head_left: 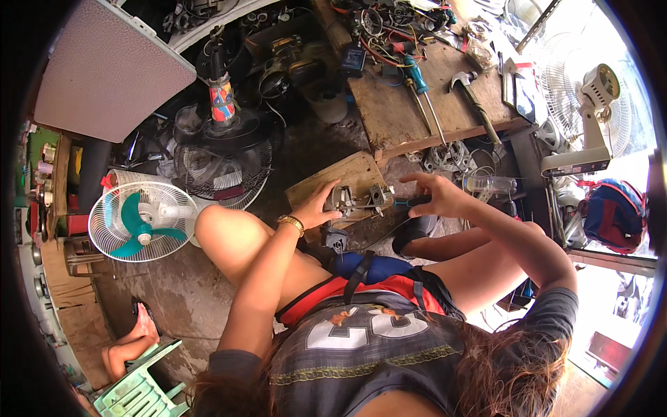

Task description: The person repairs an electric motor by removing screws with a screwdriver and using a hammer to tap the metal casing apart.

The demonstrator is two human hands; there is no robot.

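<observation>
Your left hand (314, 210) grips a metal part (340, 196), apparently steadying it against the screwdriver (401, 203) gripped in your right hand (442, 195).

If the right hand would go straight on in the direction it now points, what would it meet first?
Beyond the screwdriver it holds, the right hand would probably first meet the small metal part near the wooden board's right end; depth is unclear in this single view.
</observation>
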